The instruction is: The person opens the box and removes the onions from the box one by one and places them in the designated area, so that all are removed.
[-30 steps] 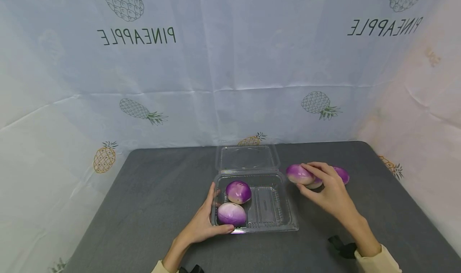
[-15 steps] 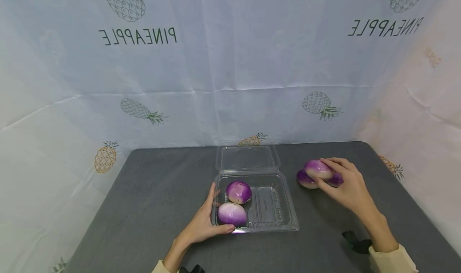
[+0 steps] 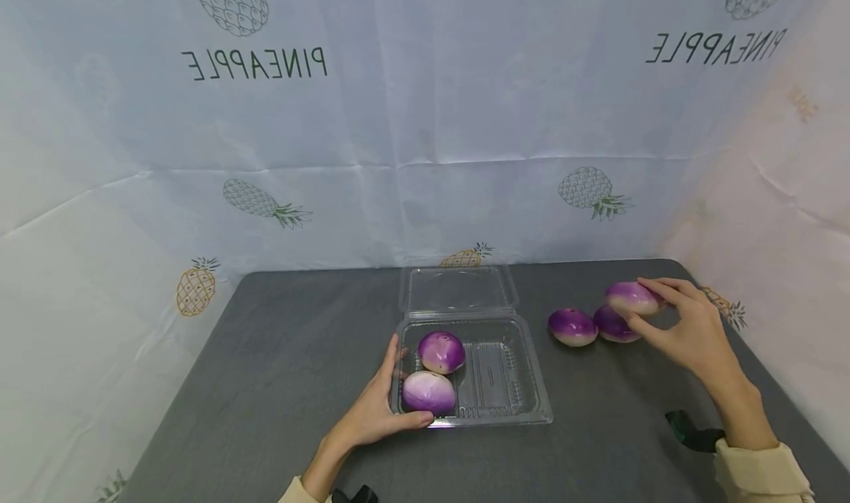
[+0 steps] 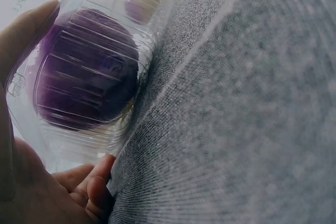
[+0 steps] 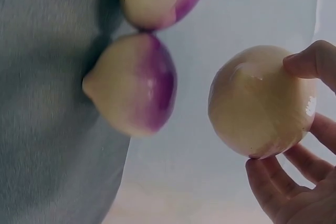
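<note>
My left hand (image 3: 373,413) grips the left side of a clear plastic clamshell container (image 3: 494,374), thumb over the front rim and fingers along the side wall. Inside, at the left, sit two purple-and-white turnips (image 3: 441,352), one behind the other. The left wrist view shows a turnip (image 4: 86,69) through the ribbed wall. Off to the right, my right hand (image 3: 693,333) pinches another turnip (image 5: 262,100) between thumb and fingers, raised off the table. Below and left of it, two more turnips, one purple-topped (image 3: 572,327) and one partly covered (image 3: 612,324), rest on the table side by side.
The container's hinged lid (image 3: 458,289) lies open toward the back of the dark grey table (image 3: 305,341). A pale pineapple-print cloth (image 3: 412,119) hangs behind and at both sides. Dark straps (image 3: 693,433) show by the wrists.
My right hand has carried its turnip rightward, away from the container, passing over the two on the table, which are now more visible. The left hand and container have stayed put.
</note>
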Tool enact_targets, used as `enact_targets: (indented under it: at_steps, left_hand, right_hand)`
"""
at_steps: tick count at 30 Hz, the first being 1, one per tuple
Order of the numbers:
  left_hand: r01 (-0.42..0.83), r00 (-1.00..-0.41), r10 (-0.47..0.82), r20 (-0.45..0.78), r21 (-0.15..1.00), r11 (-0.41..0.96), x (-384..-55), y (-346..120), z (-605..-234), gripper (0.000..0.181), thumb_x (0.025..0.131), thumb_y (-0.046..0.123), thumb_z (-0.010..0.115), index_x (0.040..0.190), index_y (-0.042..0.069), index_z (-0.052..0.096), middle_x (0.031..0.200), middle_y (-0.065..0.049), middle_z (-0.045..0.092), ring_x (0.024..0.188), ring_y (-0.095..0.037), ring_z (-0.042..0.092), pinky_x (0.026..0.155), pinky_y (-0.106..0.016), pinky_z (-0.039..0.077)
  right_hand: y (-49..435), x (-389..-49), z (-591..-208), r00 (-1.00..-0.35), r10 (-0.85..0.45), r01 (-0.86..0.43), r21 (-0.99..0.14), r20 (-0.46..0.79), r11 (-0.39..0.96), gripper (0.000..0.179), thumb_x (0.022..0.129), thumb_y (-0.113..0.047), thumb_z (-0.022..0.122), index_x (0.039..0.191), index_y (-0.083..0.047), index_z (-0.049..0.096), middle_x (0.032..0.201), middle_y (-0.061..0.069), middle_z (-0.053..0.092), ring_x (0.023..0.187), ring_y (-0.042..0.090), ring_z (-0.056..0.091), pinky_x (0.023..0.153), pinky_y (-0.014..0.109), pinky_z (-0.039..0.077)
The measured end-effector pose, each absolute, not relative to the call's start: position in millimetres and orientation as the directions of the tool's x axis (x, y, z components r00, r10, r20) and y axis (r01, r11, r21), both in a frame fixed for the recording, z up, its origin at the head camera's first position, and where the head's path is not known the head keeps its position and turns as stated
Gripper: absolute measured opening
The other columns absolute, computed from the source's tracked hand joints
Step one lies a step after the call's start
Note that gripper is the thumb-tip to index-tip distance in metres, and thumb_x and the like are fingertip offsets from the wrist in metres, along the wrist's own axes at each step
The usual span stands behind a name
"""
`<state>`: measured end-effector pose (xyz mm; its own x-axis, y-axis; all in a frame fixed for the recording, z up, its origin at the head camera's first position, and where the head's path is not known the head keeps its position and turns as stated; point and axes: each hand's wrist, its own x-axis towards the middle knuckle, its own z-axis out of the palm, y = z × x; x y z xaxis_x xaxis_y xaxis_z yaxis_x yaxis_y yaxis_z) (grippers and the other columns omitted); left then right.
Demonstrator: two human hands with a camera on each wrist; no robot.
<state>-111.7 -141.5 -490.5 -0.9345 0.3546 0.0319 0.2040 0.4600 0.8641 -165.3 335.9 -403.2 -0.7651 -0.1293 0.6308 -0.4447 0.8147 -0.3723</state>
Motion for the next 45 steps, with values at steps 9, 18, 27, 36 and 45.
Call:
enact_targets:
  at_steps: [9, 18, 27, 36, 45]
  left_hand:
    - [0.201, -0.937, 0.348, 0.032, 0.864, 0.462, -112, -141, -491, 0.137, 0.074, 0.037, 0.090, 0.165, 0.017, -0.011, 0.166, -0.019, 0.031, 0.128, -0.027, 0.054, 0.106, -0.059, 0.042]
    - [0.167, -0.942, 0.335, 0.006, 0.875, 0.454, -111, -140, -491, 0.136, 0.074, 0.039, 0.090, 0.166, 0.021, -0.008, 0.167, -0.016, 0.030, 0.129, -0.025, 0.053, 0.108, -0.057, 0.042]
    - [0.183, -0.939, 0.342, 0.021, 0.874, 0.449, -111, -141, -491, 0.135, 0.074, 0.038, 0.090, 0.165, 0.019, -0.008, 0.167, -0.018, 0.031, 0.129, -0.027, 0.053, 0.106, -0.059, 0.043]
    - [0.185, -0.939, 0.345, 0.020, 0.871, 0.454, -111, -140, -490, 0.135, 0.075, 0.038, 0.089, 0.165, 0.019, -0.009, 0.167, -0.019, 0.030, 0.129, -0.028, 0.052, 0.106, -0.061, 0.042]
    - [0.178, -0.941, 0.338, 0.015, 0.871, 0.457, -111, -140, -490, 0.136, 0.074, 0.038, 0.090, 0.165, 0.020, -0.009, 0.167, -0.017, 0.030, 0.128, -0.027, 0.053, 0.105, -0.060, 0.043]
  right_hand:
    - [362, -176, -409, -0.790, -0.097, -0.407, -0.398, 0.605, 0.822, 0.059, 0.061, 0.003, 0.089, 0.117, 0.009, 0.070, 0.111, 0.031, 0.065, 0.094, -0.025, 0.032, 0.073, 0.013, 0.032]
    - [386, -179, -419, -0.842, -0.067, -0.341, -0.432, 0.536, 0.835, 0.056, 0.070, -0.002, 0.088, 0.120, 0.013, 0.067, 0.113, 0.034, 0.061, 0.093, -0.025, 0.028, 0.069, 0.015, 0.030]
    - [402, -180, -429, -0.853, -0.100, -0.344, -0.407, 0.513, 0.846, 0.055, 0.070, -0.003, 0.087, 0.117, 0.016, 0.066, 0.108, 0.035, 0.060, 0.090, -0.022, 0.026, 0.068, 0.016, 0.030]
    - [409, -179, -441, -0.878, -0.094, -0.304, -0.396, 0.469, 0.867, 0.056, 0.072, -0.012, 0.087, 0.119, 0.012, 0.067, 0.112, 0.035, 0.061, 0.092, -0.021, 0.025, 0.069, 0.021, 0.030]
    - [413, -178, -451, -0.898, -0.117, -0.295, -0.381, 0.425, 0.876, 0.057, 0.074, -0.014, 0.088, 0.120, 0.011, 0.067, 0.115, 0.036, 0.062, 0.092, -0.019, 0.032, 0.066, 0.023, 0.036]
